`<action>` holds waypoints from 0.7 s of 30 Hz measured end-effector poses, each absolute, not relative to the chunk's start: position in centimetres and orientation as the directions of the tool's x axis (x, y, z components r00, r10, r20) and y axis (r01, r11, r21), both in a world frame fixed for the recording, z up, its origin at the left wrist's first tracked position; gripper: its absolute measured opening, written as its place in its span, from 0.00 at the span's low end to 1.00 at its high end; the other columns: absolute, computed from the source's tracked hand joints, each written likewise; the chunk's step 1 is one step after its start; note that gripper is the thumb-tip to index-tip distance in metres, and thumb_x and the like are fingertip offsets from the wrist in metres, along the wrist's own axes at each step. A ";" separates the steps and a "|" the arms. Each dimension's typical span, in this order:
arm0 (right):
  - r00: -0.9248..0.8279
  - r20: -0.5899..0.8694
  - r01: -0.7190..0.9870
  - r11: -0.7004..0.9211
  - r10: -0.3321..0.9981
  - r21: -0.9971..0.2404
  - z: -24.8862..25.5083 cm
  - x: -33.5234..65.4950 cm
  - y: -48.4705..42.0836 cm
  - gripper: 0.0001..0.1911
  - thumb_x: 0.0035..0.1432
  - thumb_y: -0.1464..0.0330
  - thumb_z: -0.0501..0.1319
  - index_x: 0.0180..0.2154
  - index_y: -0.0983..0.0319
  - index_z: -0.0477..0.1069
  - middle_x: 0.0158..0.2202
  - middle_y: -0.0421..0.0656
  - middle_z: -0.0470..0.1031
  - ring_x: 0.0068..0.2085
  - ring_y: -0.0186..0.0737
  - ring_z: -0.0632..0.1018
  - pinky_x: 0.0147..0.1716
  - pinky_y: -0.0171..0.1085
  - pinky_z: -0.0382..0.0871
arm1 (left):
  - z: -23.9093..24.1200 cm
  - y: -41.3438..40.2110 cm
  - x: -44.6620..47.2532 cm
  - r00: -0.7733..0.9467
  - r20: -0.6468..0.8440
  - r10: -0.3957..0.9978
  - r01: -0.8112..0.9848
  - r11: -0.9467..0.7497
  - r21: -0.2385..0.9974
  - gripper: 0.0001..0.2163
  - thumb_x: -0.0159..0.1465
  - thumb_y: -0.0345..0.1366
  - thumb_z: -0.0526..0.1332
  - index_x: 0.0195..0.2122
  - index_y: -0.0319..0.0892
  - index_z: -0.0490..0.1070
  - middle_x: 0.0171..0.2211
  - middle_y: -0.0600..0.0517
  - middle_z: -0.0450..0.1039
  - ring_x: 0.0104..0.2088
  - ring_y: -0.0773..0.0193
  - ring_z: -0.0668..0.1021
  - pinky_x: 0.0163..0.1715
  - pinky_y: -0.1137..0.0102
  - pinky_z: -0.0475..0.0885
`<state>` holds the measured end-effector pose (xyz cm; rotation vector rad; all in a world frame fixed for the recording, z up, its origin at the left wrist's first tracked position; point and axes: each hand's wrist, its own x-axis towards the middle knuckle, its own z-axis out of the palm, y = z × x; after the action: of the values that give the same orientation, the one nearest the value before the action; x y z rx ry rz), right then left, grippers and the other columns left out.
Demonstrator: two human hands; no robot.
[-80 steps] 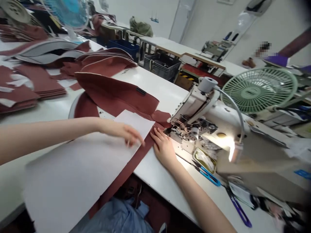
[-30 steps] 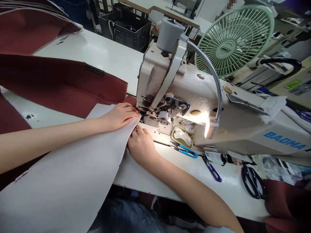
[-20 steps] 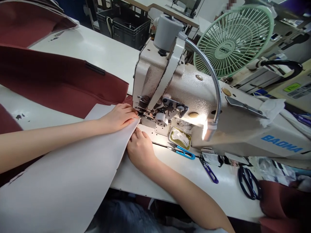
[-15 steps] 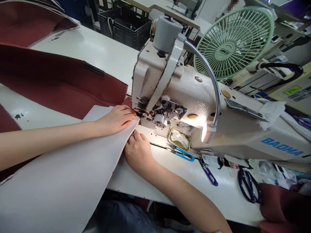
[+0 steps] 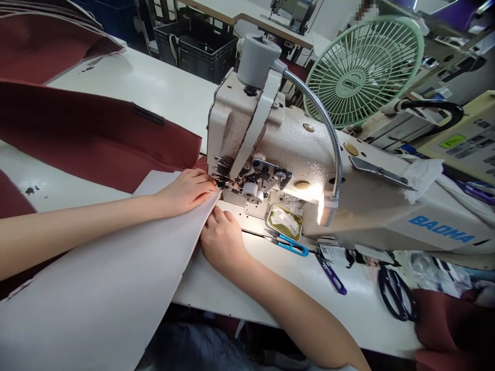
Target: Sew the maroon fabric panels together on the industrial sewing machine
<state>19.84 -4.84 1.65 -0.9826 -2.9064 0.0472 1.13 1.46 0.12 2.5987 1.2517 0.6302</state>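
A large sheet with a pale, whitish face [image 5: 116, 278] runs from the lower left up to the needle area of a sewing machine [image 5: 251, 129]. Laid across it, my left hand [image 5: 187, 191] presses down with its fingers stretched toward the presser foot. My right hand [image 5: 223, 237] is closed at the sheet's right edge, thumb and fingers curled there just in front of the machine bed; its fingertips are partly hidden. Dark red material [image 5: 116, 139] lies beyond the sheet, left of the machine. Stitching at the needle is too small to make out.
Blue thread snips [image 5: 294, 246], purple snips [image 5: 333, 275] and dark-handled scissors [image 5: 396, 293] lie on the white table [image 5: 309, 304] to the right. A small tin [image 5: 285, 221] sits by the machine. A green fan [image 5: 359, 77] stands behind. Red pieces [image 5: 34, 46] are stacked far left.
The sheet has slid slightly toward the needle, shown by the small nick in its right edge. Both hands hold nearly the same pose. My view has shifted a little.
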 end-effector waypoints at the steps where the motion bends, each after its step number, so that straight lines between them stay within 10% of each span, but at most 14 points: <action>1: -0.795 0.065 0.601 0.798 0.603 -0.049 1.5 19.8 -4.8 0.08 0.58 0.74 0.59 0.37 0.67 0.77 0.35 0.53 0.76 0.45 0.52 0.70 0.36 0.42 0.61 | 0.1 1.4 1.1 0.555 0.291 0.779 0.699 -0.626 0.345 0.13 0.71 0.36 0.50 0.45 0.44 0.74 0.46 0.48 0.75 0.50 0.54 0.69 0.50 0.58 0.63; 10: -0.793 0.083 0.603 0.797 0.603 -0.035 1.0 19.7 -4.4 0.05 0.58 0.74 0.61 0.35 0.67 0.76 0.35 0.52 0.75 0.46 0.52 0.70 0.35 0.41 0.62 | 0.5 2.5 1.1 0.565 0.252 0.786 0.717 -0.619 0.322 0.15 0.71 0.38 0.49 0.41 0.43 0.75 0.41 0.47 0.77 0.47 0.53 0.71 0.49 0.56 0.64; 21: -0.907 0.162 0.391 0.920 0.388 -0.014 2.0 17.9 -8.6 0.08 0.54 0.81 0.57 0.28 0.65 0.71 0.25 0.47 0.70 0.31 0.43 0.66 0.26 0.39 0.53 | 0.9 -2.1 -0.4 0.653 0.202 0.729 0.693 -0.684 0.228 0.17 0.72 0.36 0.48 0.59 0.49 0.66 0.61 0.51 0.66 0.59 0.56 0.67 0.58 0.57 0.60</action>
<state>17.90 -8.63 1.97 -0.5961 -2.9193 -0.0278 -0.42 -2.10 0.87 2.7368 1.1833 0.4215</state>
